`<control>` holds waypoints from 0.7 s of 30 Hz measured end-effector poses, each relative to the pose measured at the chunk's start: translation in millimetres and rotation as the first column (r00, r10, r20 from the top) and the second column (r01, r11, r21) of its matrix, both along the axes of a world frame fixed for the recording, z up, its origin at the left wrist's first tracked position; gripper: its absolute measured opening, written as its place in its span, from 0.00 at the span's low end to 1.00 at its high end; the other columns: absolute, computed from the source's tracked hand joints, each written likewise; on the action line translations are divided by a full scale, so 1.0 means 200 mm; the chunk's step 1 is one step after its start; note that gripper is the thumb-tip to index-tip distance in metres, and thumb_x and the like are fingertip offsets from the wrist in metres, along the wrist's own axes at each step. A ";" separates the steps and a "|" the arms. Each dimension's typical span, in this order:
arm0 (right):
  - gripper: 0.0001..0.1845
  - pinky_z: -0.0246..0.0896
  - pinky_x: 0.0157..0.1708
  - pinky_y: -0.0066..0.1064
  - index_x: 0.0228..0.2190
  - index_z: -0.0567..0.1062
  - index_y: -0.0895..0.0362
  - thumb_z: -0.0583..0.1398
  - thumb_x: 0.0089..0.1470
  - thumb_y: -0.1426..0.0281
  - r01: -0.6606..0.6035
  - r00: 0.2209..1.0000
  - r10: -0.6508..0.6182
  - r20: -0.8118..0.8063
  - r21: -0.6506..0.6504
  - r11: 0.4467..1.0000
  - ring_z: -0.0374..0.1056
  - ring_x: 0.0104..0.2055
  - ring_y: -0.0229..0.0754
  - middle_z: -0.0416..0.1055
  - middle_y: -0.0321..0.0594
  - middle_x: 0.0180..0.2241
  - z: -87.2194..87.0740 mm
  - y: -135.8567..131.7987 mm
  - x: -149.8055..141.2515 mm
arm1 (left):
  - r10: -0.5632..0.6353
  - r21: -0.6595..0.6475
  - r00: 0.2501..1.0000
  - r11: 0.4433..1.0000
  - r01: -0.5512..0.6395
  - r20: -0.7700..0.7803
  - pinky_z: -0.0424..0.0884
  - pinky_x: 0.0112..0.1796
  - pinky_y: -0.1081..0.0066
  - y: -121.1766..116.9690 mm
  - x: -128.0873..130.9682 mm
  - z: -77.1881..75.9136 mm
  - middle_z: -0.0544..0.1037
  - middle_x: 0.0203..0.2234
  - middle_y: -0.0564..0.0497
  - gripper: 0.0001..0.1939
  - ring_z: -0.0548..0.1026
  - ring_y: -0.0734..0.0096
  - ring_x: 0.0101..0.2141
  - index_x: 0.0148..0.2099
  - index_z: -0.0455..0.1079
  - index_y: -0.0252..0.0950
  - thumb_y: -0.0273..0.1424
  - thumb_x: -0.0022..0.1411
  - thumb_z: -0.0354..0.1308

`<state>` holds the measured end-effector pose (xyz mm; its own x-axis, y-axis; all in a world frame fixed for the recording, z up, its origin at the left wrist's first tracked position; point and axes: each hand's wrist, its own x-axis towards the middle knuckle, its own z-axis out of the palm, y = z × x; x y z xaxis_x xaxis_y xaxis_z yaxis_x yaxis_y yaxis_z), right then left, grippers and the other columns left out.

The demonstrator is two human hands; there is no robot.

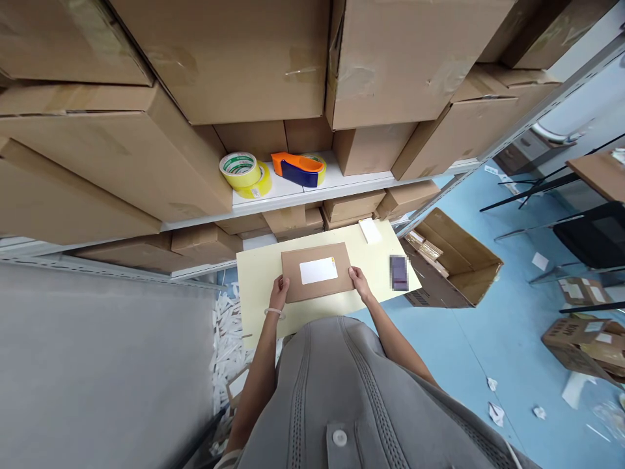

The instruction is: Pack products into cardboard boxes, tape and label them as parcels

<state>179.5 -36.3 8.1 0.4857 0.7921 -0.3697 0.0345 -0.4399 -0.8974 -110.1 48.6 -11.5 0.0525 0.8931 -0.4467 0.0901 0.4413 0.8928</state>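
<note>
A flat brown cardboard parcel (pixel 317 286) with a white label (pixel 318 270) lies on a small pale yellow table (pixel 258 280). My left hand (pixel 279 291) grips its near left corner, fingers curled over the edge. My right hand (pixel 360 280) holds the near right corner the same way. A band circles my left wrist. My grey garment fills the bottom of the view.
On the white shelf (pixel 342 179) behind the table sit yellow tape rolls (pixel 243 172) and an orange-blue tape dispenser (pixel 297 168), among stacked cartons. A small white pad (pixel 370 230) and a blurred dark object (pixel 399 271) lie on the table. An open carton (pixel 454 257) stands right; paper strips (pixel 227 339) litter the left.
</note>
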 end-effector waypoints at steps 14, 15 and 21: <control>0.36 0.57 0.58 0.42 0.49 0.71 0.56 0.54 0.49 0.42 -0.031 0.999 0.036 -0.038 0.127 0.991 0.64 0.56 0.49 0.70 0.46 0.53 0.07 0.17 0.07 | -0.011 0.029 0.999 0.999 0.012 -0.050 0.57 0.60 0.54 0.14 -0.02 0.12 0.71 0.56 0.42 0.35 0.67 0.53 0.58 0.62 0.62 0.40 0.54 0.58 0.56; 0.36 0.57 0.58 0.42 0.50 0.70 0.55 0.55 0.49 0.42 -0.043 0.998 0.050 -0.042 0.141 0.989 0.63 0.57 0.49 0.70 0.46 0.54 0.08 0.19 0.08 | -0.014 0.049 0.999 0.999 0.017 -0.048 0.57 0.60 0.55 0.16 -0.02 0.13 0.72 0.55 0.42 0.35 0.68 0.54 0.58 0.63 0.61 0.40 0.52 0.58 0.57; 0.37 0.55 0.60 0.43 0.56 0.66 0.51 0.58 0.49 0.45 -0.129 0.979 0.160 -0.128 0.222 0.966 0.58 0.62 0.48 0.65 0.43 0.59 0.09 0.23 0.08 | 0.008 0.141 1.000 0.990 -0.011 0.020 0.57 0.61 0.57 0.24 -0.04 0.14 0.75 0.53 0.44 0.34 0.68 0.58 0.58 0.64 0.61 0.40 0.49 0.59 0.57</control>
<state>194.9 9.7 25.6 0.3145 0.9175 -0.2436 -0.0520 -0.2396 -0.9695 -118.5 96.2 16.7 0.0509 0.9476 -0.3153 0.0680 0.3116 0.9478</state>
